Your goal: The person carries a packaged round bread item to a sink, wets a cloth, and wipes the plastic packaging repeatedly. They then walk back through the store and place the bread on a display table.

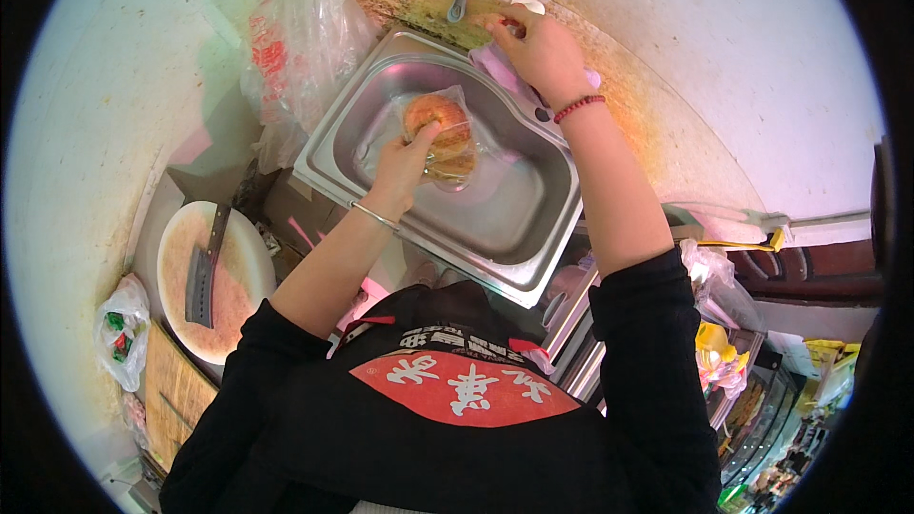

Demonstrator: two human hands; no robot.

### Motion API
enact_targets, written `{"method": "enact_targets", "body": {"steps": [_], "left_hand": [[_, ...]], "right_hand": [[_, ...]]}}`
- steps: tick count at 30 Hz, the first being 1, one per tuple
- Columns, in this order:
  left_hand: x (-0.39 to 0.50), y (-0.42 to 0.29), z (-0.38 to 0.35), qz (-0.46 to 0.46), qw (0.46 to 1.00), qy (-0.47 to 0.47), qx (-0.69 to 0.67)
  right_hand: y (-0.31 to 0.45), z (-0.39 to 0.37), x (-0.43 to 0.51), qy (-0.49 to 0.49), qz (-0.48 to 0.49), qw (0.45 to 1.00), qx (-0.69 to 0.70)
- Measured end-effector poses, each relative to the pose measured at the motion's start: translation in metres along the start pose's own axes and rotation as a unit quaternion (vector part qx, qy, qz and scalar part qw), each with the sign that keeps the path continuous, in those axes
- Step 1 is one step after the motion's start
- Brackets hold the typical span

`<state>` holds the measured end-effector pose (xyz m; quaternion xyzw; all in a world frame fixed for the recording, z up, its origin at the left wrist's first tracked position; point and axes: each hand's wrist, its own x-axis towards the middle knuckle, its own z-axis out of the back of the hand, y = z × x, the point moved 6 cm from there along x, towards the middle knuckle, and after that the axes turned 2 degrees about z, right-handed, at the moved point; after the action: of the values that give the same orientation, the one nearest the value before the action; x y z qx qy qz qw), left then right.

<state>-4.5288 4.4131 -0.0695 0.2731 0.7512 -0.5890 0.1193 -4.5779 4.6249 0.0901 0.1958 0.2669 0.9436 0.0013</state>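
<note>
My left hand [401,170] grips a clear plastic bag [457,96] over the stainless steel sink [510,210]. Inside the bag are round, orange-brown pieces of food [435,114]; their exact kind is unclear. My thumb presses on the front of the bag. Beyond the sink's far right rim, my right hand [544,50] is raised with bent fingers, beside the grey tap spout [457,6]. A white object [528,3] shows just behind it, and whether the fingers touch it is unclear. Beneath that hand a pink-purple cloth [494,63] lies on the sink's back edge.
To the left, a cleaver [203,278] rests on a round chopping board [246,300]. A rectangular wooden board [171,385] and a small plastic bag [123,332] sit nearer. A large clear bag with red print [307,43] hangs at the sink's left corner. Plastic bags [714,278] lie at right.
</note>
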Motion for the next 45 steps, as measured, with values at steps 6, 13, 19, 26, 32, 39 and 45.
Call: {"method": "enact_targets", "body": {"steps": [6, 13, 19, 26, 32, 39, 45], "left_hand": [[0.019, 0.001, -0.006, 0.003, 1.0, -0.006, 0.005], [0.046, 0.0, -0.02, 0.01, 1.0, 0.026, -0.005], [0.054, 0.0, -0.028, 0.032, 0.999, 0.012, -0.004], [0.07, 0.009, -0.041, 0.036, 0.996, 0.001, 0.084], [0.05, 0.007, -0.048, -0.075, 0.997, 0.012, 0.018], [0.052, 0.006, -0.037, -0.035, 0.999, -0.012, 0.009], [0.049, 0.0, -0.04, -0.073, 0.995, 0.007, 0.063]], "right_hand": [[-0.015, -0.012, -0.003, -0.033, 0.029, 0.998, 0.039], [-0.083, -0.008, -0.07, -0.068, -0.169, 0.948, 0.262], [-0.101, -0.058, -0.162, 0.037, -0.457, 0.568, 0.684], [-0.06, -0.054, -0.123, -0.075, -0.11, 0.956, 0.263], [-0.036, -0.077, -0.093, -0.064, 0.019, 0.993, 0.103], [-0.022, -0.087, -0.089, -0.063, 0.121, 0.98, 0.142], [-0.039, -0.081, -0.069, -0.074, -0.019, 0.991, 0.112]]}}
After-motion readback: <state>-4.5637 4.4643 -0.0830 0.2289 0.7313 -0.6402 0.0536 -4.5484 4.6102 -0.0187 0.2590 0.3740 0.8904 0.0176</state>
